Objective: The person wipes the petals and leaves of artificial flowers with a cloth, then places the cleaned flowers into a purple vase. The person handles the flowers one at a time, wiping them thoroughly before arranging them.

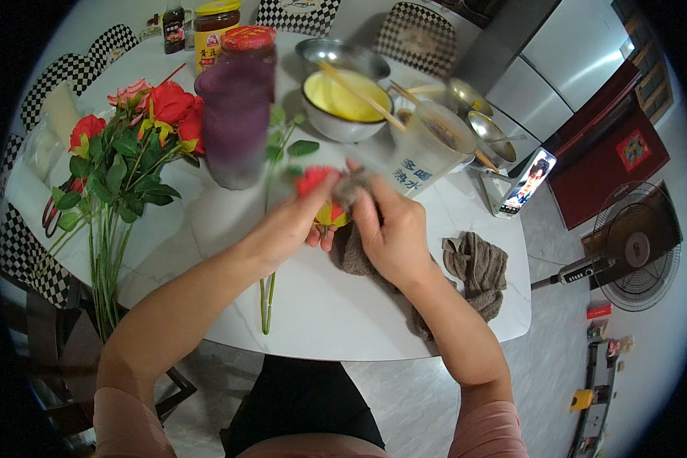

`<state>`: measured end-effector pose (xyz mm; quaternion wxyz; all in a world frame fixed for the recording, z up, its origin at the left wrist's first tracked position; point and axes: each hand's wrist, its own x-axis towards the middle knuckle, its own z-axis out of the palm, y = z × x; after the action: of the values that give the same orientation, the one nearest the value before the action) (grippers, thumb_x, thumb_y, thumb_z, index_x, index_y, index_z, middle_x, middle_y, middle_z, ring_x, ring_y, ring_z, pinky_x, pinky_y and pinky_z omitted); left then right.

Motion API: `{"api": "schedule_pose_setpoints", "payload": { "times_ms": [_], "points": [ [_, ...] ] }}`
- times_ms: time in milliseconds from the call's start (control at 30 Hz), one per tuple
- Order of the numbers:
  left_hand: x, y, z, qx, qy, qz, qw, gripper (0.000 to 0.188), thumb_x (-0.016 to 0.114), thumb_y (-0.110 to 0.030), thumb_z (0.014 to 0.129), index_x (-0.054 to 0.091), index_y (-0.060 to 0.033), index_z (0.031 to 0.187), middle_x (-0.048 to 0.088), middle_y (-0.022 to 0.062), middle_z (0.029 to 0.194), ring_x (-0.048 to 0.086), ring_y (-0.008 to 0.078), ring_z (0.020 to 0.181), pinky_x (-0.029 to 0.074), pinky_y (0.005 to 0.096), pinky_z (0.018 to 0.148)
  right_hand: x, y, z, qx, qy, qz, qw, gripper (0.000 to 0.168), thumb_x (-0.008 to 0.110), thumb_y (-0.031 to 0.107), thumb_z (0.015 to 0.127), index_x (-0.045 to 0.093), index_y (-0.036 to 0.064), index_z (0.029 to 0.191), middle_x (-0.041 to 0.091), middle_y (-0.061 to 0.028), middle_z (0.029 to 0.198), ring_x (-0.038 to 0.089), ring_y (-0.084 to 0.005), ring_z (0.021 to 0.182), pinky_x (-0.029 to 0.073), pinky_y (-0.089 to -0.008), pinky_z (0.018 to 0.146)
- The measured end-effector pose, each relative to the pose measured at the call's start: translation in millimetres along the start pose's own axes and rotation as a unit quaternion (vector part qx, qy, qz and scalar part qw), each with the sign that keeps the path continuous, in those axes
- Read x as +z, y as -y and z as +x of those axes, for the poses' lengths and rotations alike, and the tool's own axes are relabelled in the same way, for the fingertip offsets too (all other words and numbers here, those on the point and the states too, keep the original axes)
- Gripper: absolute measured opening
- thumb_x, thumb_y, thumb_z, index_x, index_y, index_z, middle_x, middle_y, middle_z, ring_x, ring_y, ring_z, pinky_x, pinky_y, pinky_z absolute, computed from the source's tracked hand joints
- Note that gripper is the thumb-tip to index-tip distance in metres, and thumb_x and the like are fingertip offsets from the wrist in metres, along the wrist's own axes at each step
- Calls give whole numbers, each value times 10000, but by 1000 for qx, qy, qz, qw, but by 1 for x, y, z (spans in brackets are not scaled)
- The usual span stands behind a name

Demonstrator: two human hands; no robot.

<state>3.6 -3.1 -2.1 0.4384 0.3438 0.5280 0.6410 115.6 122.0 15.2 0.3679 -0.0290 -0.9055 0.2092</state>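
Observation:
My left hand (283, 229) grips a red artificial flower head (331, 216) with yellow-green sepals, held over the near part of the table. With my right hand (399, 226) I pinch a bunched end of a grey-brown cloth (358, 255) against the petals; the rest of the cloth trails under my right forearm. The petals and fingertips are partly blurred. A green artificial stem (269, 303) with leaves lies beside my left hand, partly hidden by it. Left of it lies a bunch of artificial red and pink roses (123, 151), stems towards me.
A purple frosted vase (235, 126) stands behind my hands. Bowls, a yellow-lined bowl (346, 100) with chopsticks, a plastic pitcher (432, 151) and jars crowd the back. A second cloth (481, 269) and a propped phone (526, 183) sit right; a fan (635, 249) stands beyond the table.

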Motion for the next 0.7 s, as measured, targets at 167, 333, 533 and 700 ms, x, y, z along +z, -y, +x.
{"api": "schedule_pose_setpoints", "payload": {
  "times_ms": [167, 333, 533, 700],
  "points": [
    [-1, -4, 1, 10, -8, 28, 1000, 377, 353, -428, 952, 514, -110, 1072, 570, 5, 811, 513, 96, 583, 372, 217, 503, -9, 5, 5, 86, -74, 94, 989, 277, 572, 81, 842, 578, 40, 1115, 603, -151, 713, 598, -274, 578, 475, -310, 548],
    [16, -10, -1, 69, -67, 11, 995, 475, 345, -544, 928, 536, -122, 1034, 533, -35, 736, 485, 56, 615, 369, 205, 508, -7, 16, 2, -141, -32, 15, 989, 412, 631, 120, 781, 550, 54, 1180, 599, -85, 704, 585, -238, 554, 462, -319, 499],
    [3, -3, 2, 21, 2, 72, 997, 553, 259, -575, 931, 521, -113, 1084, 511, -29, 728, 471, 62, 580, 365, 210, 511, 1, 12, 0, -81, 21, -50, 995, 373, 577, 169, 851, 534, 88, 1212, 623, -110, 726, 591, -262, 538, 463, -335, 480],
    [4, -3, -1, 7, -11, 72, 997, 545, 272, -561, 931, 527, -86, 1014, 522, -13, 733, 486, 75, 585, 366, 219, 516, 3, 2, 1, -6, -3, 31, 1000, 281, 551, 161, 870, 579, 69, 1133, 621, -148, 700, 593, -311, 566, 464, -372, 500]
  ]
}}
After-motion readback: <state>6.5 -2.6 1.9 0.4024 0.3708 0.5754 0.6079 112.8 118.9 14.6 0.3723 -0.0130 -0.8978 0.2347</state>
